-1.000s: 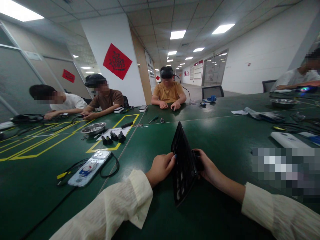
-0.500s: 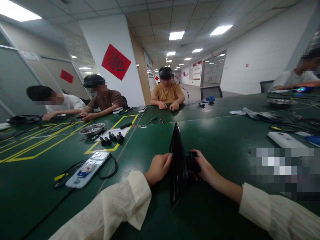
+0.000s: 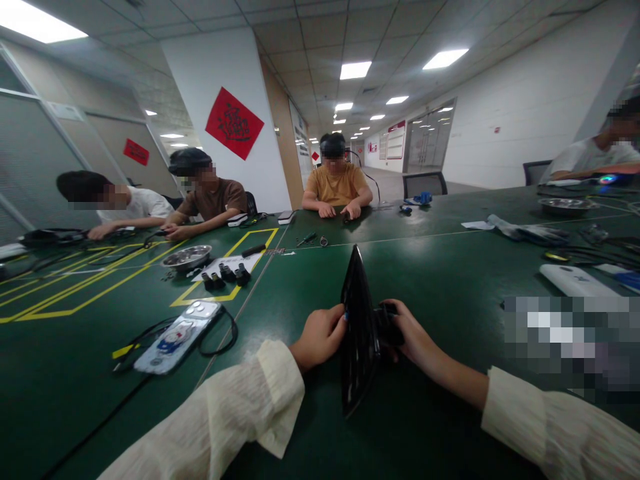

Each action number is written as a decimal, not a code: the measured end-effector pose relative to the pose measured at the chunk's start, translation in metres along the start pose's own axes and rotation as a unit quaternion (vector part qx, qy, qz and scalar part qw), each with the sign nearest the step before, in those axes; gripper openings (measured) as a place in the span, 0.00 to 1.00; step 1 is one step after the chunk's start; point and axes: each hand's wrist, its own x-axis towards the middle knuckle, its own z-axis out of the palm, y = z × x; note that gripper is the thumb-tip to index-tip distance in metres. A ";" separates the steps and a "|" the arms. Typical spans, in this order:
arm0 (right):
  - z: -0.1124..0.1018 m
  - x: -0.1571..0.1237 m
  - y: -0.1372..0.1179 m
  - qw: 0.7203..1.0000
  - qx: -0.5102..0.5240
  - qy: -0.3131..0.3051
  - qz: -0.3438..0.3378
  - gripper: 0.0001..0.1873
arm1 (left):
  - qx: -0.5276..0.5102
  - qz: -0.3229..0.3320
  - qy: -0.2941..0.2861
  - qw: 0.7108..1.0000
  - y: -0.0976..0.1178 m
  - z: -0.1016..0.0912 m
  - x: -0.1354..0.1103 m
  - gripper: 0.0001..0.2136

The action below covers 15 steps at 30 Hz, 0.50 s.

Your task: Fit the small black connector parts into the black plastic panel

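A flat black panel (image 3: 356, 333) with small cut-outs stands on its edge on the green table (image 3: 440, 267), nearly edge-on to me. My left hand (image 3: 317, 335) grips its left face with curled fingers. On its right side my right hand (image 3: 410, 331) is closed on the panel and on a small black part (image 3: 387, 323). Both sleeves are cream.
A phone in a patterned case (image 3: 173, 337) with a black cable lies at the left. Farther back are a metal bowl (image 3: 187, 256), small black parts (image 3: 225, 275) and yellow floor-style tape lines. Several people sit around the table. A white device (image 3: 575, 280) lies at right.
The panel has turned from showing its broad face to almost edge-on. Both hands stayed on it, shifting only slightly.
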 end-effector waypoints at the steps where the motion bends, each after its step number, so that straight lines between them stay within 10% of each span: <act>1: 0.000 0.000 0.001 1.000 -0.002 0.001 0.001 0.18 | 0.001 0.003 -0.003 1.000 0.000 0.000 0.000 0.15; 15: -0.002 0.003 0.002 1.000 0.004 -0.002 0.010 0.19 | 0.019 -0.001 -0.014 1.000 -0.001 0.000 0.000 0.16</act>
